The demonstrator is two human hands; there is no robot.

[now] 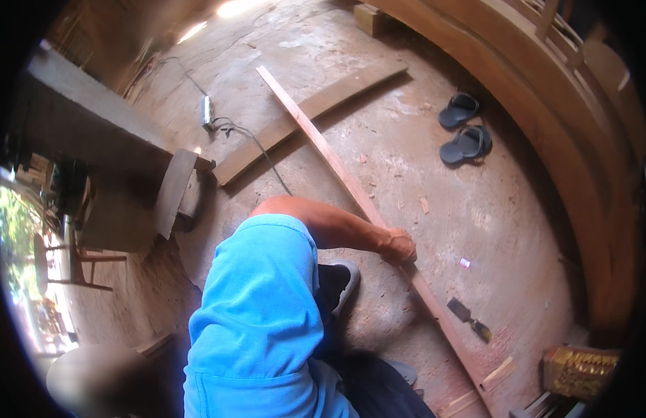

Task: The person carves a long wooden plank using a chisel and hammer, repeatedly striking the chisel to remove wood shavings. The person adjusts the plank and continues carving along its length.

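A long, narrow wooden strip [335, 161] slants across the floor from the upper middle down to the lower right. My left hand [399, 246] is closed around it near its middle, with the forearm reaching across from the blue sleeve. Farther up, the strip crosses over a thick brown plank [305, 115] that lies on the floor. A wood chisel [469, 319] with a wide dark blade lies to the right of the strip, apart from it. My right hand is out of view.
Dark flip-flops [465, 145] are at the right, by a long curved timber [581, 139]. A power strip [207, 113] with a cable lies at the upper left. Wood offcuts [498, 373] and a patterned box [581, 371] are at the lower right; a wooden stool [175, 191] stands left.
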